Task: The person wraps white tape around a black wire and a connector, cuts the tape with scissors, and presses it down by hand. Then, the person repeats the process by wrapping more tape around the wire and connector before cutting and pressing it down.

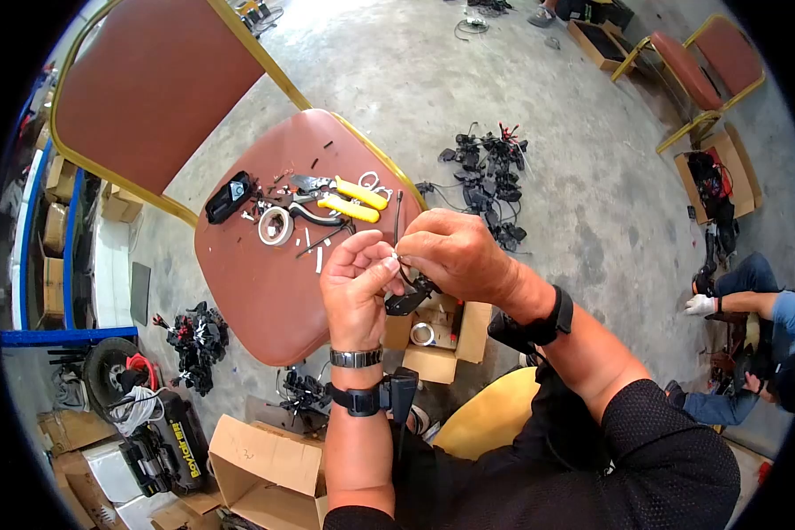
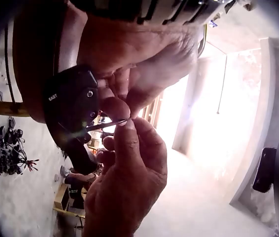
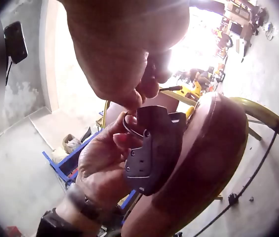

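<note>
Close together over the chair seat, both hands meet at a thin black cable (image 2: 102,125). My left hand (image 1: 359,287) pinches it between thumb and fingers, a small white bit showing at the fingertips. From the other side my right hand (image 1: 459,256) pinches at the same spot. A black plastic housing (image 3: 154,153) marked EAST hangs from the cable below the fingers. Past the hands a straight black cable end (image 1: 399,208) sticks out over the seat. The exact spot of contact is partly hidden by the fingertips.
The red-brown chair seat (image 1: 265,331) carries yellow-handled pliers (image 1: 353,201), a tape roll (image 1: 276,226), a black case (image 1: 230,197) and cable scraps. Piles of black cabled parts (image 1: 486,181) lie on the floor. Cardboard boxes (image 1: 269,468) stand nearby. Another person (image 1: 751,305) sits at the right.
</note>
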Available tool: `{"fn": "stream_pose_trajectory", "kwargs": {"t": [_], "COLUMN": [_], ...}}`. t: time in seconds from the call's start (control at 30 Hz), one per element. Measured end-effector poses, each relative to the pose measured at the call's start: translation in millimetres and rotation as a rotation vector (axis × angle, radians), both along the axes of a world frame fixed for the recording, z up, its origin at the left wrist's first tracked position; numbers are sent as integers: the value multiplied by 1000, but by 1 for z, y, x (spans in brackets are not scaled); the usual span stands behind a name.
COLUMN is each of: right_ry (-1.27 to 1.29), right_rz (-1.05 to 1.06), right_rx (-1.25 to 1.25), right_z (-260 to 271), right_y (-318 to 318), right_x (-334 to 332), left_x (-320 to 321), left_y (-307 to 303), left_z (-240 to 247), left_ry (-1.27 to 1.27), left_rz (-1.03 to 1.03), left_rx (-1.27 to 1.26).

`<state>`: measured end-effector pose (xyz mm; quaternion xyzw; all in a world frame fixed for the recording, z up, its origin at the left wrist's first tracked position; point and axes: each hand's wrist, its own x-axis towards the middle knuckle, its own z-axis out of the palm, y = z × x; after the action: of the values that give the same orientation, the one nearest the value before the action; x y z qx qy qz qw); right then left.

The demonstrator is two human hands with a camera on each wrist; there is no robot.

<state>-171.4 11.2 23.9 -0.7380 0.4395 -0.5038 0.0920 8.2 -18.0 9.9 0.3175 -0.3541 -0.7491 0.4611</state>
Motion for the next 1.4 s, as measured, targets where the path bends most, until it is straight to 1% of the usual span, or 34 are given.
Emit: {"fn": "stream_pose_trajectory", "kwargs": {"t": [0.1,0.2,0.3,0.4,0.5,0.53,0.6,0.63,0.67,0.7,0.73,0.77,0.8,0.83,0.9,0.93,1.03,1.23,1.33,1.4], "right_ry": [56,67,-51,-391,-760,-941,-1034,-1074,-1066,-972,-882,-792,-624,-549,-395,-381,-530,-246,-237,-226], "right_rz": [-15,-26,29,109,285,410,455,481,452,396,341,287,220,185,115,132,215,228,223,207], "right_rx": [-16,50,106,478,892,1052,1134,1169,1154,1023,895,768,754,686,552,485,516,290,375,354], "right_z": [0,1,-1,3,0,-1,-5,-6,-7,-6,-6,-7,4,8,12,9,5,0,2,-1], "right_y": [0,2,0,6,4,3,5,3,3,3,3,3,4,5,6,6,10,1,4,3], "right_x": [0,0,0,1,-5,-11,-11,-12,-11,-7,-1,2,-2,-4,-6,-7,-4,-7,-7,-6], "left_x": [0,-3,-6,-8,-7,-5,-3,-4,-5,-6,-6,-6,-6,-5,-3,-1,3,7,9,9], "left_y": [1,3,5,8,12,13,12,12,14,14,12,11,9,8,5,3,0,-2,-3,-3], "left_z": [0,-1,-1,0,3,1,-1,-1,-2,-4,-5,-5,-3,-2,-5,-7,-9,-10,-11,-11], "left_ry": [-9,18,-2,-46,-252,-305,-408,-385,-361,-338,-242,-197,-153,-108,-47,-30,-9,1,0,-2], "left_rz": [11,52,71,98,104,104,107,120,131,141,143,136,128,121,80,51,-20,-49,-53,-54], "left_rx": [14,-4,-83,-180,-409,-518,-749,-657,-566,-475,-360,-302,-243,-183,-148,-137,-109,-46,-35,-32]}}
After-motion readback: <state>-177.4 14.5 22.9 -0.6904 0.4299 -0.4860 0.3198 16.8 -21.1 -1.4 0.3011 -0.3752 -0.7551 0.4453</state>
